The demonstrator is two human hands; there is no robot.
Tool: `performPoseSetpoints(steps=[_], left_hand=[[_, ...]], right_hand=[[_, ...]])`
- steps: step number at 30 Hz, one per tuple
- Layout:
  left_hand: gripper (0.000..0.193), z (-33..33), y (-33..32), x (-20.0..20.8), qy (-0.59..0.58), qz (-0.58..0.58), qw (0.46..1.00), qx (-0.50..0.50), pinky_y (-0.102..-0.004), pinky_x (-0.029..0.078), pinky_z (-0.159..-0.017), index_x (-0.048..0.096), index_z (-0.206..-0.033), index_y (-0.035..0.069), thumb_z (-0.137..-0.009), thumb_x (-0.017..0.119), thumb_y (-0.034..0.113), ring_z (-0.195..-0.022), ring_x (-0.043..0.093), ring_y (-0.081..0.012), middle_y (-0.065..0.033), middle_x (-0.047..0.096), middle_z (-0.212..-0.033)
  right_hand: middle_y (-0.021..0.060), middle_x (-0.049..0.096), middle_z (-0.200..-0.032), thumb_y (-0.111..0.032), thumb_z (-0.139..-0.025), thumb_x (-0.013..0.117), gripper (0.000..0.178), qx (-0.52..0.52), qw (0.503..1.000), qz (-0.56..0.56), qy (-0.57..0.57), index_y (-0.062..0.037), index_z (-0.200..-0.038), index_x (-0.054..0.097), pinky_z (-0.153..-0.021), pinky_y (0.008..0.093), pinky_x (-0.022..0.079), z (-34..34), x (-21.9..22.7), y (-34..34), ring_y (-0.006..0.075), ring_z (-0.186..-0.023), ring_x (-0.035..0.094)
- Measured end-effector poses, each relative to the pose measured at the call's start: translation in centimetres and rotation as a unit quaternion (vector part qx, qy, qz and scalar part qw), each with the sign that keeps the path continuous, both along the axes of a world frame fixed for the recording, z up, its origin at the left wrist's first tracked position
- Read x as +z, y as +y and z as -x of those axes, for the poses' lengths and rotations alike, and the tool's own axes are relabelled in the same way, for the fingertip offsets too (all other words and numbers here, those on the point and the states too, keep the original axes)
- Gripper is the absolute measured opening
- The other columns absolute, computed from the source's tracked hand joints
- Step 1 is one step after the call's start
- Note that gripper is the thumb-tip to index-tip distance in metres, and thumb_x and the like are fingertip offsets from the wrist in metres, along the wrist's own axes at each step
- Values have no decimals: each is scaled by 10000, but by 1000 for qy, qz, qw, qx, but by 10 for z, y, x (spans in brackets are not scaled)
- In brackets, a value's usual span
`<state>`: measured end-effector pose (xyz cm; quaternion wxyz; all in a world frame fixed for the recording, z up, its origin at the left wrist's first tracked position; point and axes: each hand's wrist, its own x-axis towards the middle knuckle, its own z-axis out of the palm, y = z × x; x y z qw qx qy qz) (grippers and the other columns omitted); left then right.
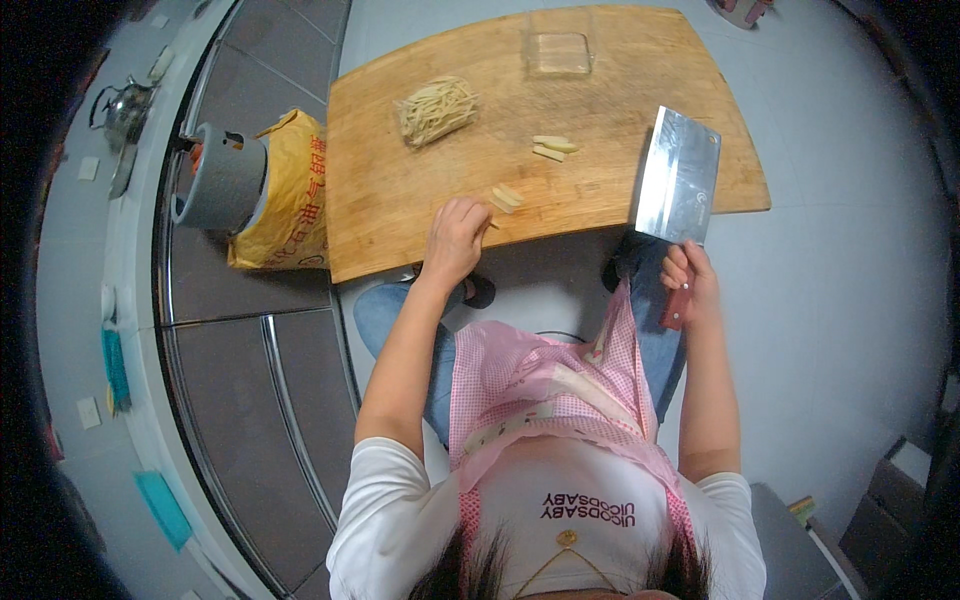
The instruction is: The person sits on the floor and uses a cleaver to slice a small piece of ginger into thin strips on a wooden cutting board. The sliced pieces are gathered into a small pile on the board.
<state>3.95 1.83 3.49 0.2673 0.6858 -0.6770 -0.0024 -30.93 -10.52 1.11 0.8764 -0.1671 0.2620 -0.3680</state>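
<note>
My right hand [690, 285] is wrapped round the red-brown handle of a cleaver [680, 175]. Its broad shiny blade points away from me, over the near right edge of the wooden board [400, 215]. At the board's near edge, left of centre, my left hand [458, 238] has its fingers bent and pressed together; what they hold, if anything, is hard to make out. Just right of its fingertips lie a few pale yellow cut sticks [507, 197]. Farther back rests another small group of thicker pale pieces [555, 147]. A heap of thin pale strips [438, 110] sits at the far left.
A clear rectangular container [560, 54] stands at the board's far side. Left of the board are a yellow sack [290, 195] and a grey cylinder-shaped collar [222, 178]. Dark cabinets and a counter with a kettle [125, 112] run along the left. My knees are under the board's near edge.
</note>
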Motion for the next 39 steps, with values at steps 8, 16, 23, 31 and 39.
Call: performPoseSetpoints(steps=[8, 16, 23, 31, 39], left_hand=[[111, 6, 0, 0, 47, -9, 997, 54, -399, 457, -749, 628, -922, 41, -812, 616, 51, -835, 567, -316, -120, 594, -838], [175, -5, -1, -31, 349, -121, 898, 239, -262, 450, -523, 605, -1034, -7, -886, 561, 75, -601, 543, -99, -19, 575, -706], [197, -15, 4, -32, 362, -130, 884, 265, -256, 447, -518, 597, -1067, 4, -895, 520, 62, -584, 530, -100, -19, 566, -711], [131, -2, 7, -7, 739, -50, 626, 244, -231, 495, -592, 550, -1044, 9, -927, 524, 62, -676, 558, -117, -43, 574, -780], [146, 24, 10, 11, 779, 26, 585, 224, -245, 503, -639, 544, -1054, 11, -914, 554, 52, -748, 573, -133, -62, 585, -852]], right_hand=[[8, 440, -651, -235, -948, 535, 273, 8, 1000, -1, -9, -76, -736, 467, -455, 249, 349, 3, -5, -2, 99, -517, 396], [5, 441, -654, -222, -947, 536, 233, 1, 1000, 3, -4, -80, -776, 466, -458, 246, 343, 4, -8, -2, 96, -517, 394], [0, 437, -655, -223, -945, 541, 227, 5, 1000, 5, -5, -87, -780, 466, -461, 247, 345, 2, -5, 0, 97, -521, 396], [7, 445, -605, -223, -911, 576, 217, 47, 981, 78, 169, -81, -785, 472, -437, 259, 371, -9, 23, 9, 112, -471, 437], [18, 537, -616, -192, -863, 615, 199, 199, 832, 328, 401, -14, -950, 594, -476, 269, 396, -82, 88, 57, 94, -516, 481]])
